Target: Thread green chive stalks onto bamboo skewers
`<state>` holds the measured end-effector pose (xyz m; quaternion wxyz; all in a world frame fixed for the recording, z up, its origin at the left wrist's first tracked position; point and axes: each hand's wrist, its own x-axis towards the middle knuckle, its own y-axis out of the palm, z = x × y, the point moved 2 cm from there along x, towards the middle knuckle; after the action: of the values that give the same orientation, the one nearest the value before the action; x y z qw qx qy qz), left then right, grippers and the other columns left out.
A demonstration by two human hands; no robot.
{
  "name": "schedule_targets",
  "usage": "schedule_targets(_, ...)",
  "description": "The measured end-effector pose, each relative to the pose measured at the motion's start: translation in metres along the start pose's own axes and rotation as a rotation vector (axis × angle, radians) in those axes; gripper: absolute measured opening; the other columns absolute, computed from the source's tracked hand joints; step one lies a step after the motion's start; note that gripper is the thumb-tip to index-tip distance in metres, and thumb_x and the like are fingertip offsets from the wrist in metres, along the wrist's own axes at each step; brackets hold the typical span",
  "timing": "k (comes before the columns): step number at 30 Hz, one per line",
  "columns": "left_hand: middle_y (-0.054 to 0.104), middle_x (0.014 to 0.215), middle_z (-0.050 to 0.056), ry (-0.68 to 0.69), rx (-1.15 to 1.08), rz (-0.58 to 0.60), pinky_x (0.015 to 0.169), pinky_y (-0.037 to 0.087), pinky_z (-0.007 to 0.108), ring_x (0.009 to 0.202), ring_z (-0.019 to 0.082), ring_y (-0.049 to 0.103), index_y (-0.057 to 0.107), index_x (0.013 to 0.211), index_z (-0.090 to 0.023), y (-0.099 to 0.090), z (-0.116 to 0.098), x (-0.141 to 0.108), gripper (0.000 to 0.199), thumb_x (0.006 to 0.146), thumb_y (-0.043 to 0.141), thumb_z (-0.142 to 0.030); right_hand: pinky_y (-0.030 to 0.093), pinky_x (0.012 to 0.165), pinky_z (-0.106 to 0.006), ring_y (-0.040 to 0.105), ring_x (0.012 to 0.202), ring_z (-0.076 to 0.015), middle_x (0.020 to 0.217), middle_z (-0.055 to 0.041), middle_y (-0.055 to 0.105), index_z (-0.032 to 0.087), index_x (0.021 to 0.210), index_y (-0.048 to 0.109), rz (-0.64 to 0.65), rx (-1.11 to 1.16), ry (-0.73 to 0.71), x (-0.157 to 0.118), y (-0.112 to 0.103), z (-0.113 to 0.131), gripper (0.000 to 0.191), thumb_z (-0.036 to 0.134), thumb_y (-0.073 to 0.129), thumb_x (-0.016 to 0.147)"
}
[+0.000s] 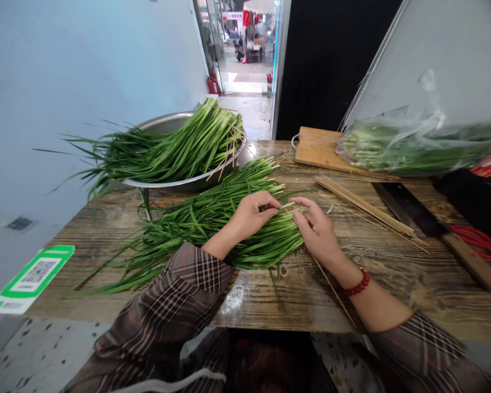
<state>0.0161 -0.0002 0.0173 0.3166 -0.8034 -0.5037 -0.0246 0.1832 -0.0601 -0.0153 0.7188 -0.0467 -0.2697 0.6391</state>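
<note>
Fingers: left hand (253, 217) pinched on pale stalk ends (287, 206); right hand (319, 232) slightly parted, just beside.
Chive heap (184, 226): centre of frame; likely light, limp, slippery, leaves bruising easily.
Pale stalk ends: probably crisper; best hold, few at a time.

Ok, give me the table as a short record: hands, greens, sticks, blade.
left hand: fingers pinching garlic chives at the pale stem ends
right hand: fingers at the same stem ends, grip unclear
metal basin: more chives, heaped past the rim
bamboo skewers: bundle right of the right hand
cleaver: lying on the table, right of the skewers
</note>
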Motion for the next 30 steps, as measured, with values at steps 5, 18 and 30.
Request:
schedule_targets(5, 0.065, 0.079, 0.004, 0.027, -0.029, 0.077, 0.077, 0.046, 0.027, 0.079, 0.014, 0.06, 0.069, 0.078, -0.014, 0.003, -0.002, -0.001, 0.012, 0.079, 0.058, -0.01, 0.029, 0.047, -0.024, 0.038, 0.045, -0.0108, 0.055, 0.007, 0.042, 0.022, 0.103, 0.053, -0.025, 0.02, 0.025, 0.002, 0.001, -0.003, 0.019, 0.037, 0.048, 0.092)
schedule_targets(18, 0.048, 0.06, -0.003, -0.173, -0.132, 0.254, 0.058, 0.036, 0.022, 0.059, 0.01, 0.043, 0.056, 0.065, -0.013, 0.006, -0.007, -0.001, 0.039, 0.088, 0.049, -0.044, 0.044, 0.058, -0.027, 0.056, 0.06, -0.0138, 0.082, -0.0025, 0.063, 0.022, 0.119, 0.054, 0.053, 0.072, -0.027, 0.007, -0.008, 0.008, 0.036, 0.043, 0.032, 0.098)
schedule_targets(30, 0.042, 0.062, -0.002, -0.17, -0.106, -0.072, 0.059, 0.033, 0.021, 0.062, 0.01, 0.039, 0.05, 0.063, -0.014, -0.026, -0.004, 0.005, 0.037, 0.084, 0.054, -0.045, 0.044, 0.064, -0.027, 0.063, 0.064, -0.017, 0.069, -0.0023, 0.068, 0.021, 0.104, 0.067, 0.199, -0.291, -0.237, 0.008, -0.029, 0.017, 0.027, 0.034, 0.045, 0.095)
